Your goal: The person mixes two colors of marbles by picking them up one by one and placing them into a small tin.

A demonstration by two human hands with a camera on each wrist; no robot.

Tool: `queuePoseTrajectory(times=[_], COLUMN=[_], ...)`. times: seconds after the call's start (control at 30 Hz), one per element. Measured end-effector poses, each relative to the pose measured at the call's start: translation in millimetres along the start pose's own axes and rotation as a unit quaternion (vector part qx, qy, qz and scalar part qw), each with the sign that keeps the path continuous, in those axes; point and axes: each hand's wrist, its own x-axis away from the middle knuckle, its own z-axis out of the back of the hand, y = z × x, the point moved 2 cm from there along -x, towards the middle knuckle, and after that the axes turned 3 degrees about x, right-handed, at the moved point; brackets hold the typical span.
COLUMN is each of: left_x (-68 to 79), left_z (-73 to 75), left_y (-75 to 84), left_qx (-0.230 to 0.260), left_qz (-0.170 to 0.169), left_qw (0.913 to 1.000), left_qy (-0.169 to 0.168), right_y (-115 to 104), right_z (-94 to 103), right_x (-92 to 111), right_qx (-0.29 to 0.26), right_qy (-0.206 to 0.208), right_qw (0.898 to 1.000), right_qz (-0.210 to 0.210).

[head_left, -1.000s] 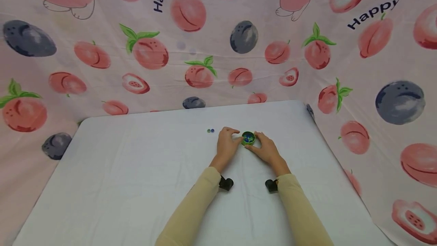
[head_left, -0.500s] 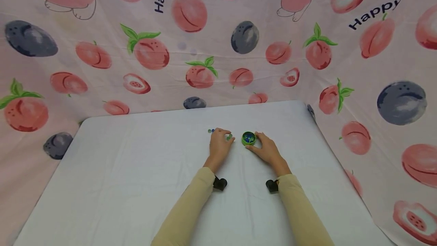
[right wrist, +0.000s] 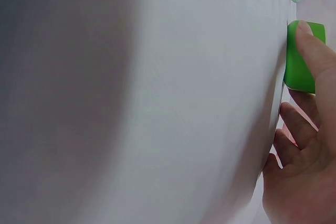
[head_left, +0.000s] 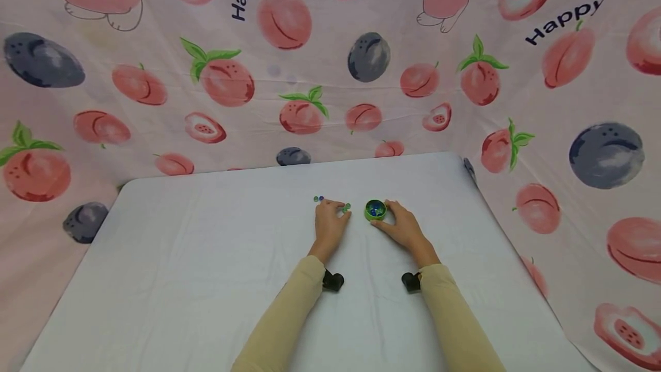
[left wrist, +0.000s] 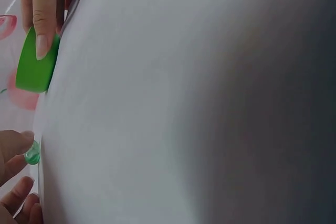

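Note:
In the head view my left hand (head_left: 330, 225) has its thumb and forefinger curled at a green glass marble (head_left: 344, 209), and a second green marble (head_left: 348, 206) lies against it. The left wrist view shows fingertips touching a green marble (left wrist: 32, 153) from two sides. My right hand (head_left: 405, 227) holds a small round green bowl (head_left: 368, 216) by its side, thumb in front and fingers behind. Several blue and green marbles (head_left: 375, 209) lie inside the bowl. The right wrist view shows the thumb pressed on the green wall (right wrist: 299, 72).
Beyond the left hand, a green marble (head_left: 316, 198) and a blue marble (head_left: 321, 198) lie side by side on the white table (head_left: 206, 268). A pink fruit-printed cloth (head_left: 330, 73) hangs behind and beside the table. Each wrist carries a black device (head_left: 334, 282).
From the bowl's left rim my left hand has moved left, bringing two green marbles into sight, then drawn slightly back with fingertips at one. My right hand has stayed on the bowl.

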Motion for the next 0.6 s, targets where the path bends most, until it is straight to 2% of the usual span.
queuePoseTrajectory(times=[0.13, 0.37, 0.6], left_x=[0.7, -0.9, 2.1], left_z=[-3.2, -5.8, -1.6], left_y=[-4.0, -8.2, -2.8], left_qx=[0.001, -0.008, 0.005], left_qz=[-0.002, -0.005, -0.016], left_qw=[0.9999, 0.9998, 0.9997], left_qy=[0.013, 0.017, 0.019], right_y=[0.4, -0.6, 0.4], right_z=[-0.1, 1.0, 0.1], right_x=[0.0, 1.0, 0.3], right_qx=[-0.002, -0.007, 0.001], right_qy=[0.008, 0.006, 0.001], right_qw=[1.0, 1.0, 1.0], right_qz=[0.003, -0.002, -0.002])
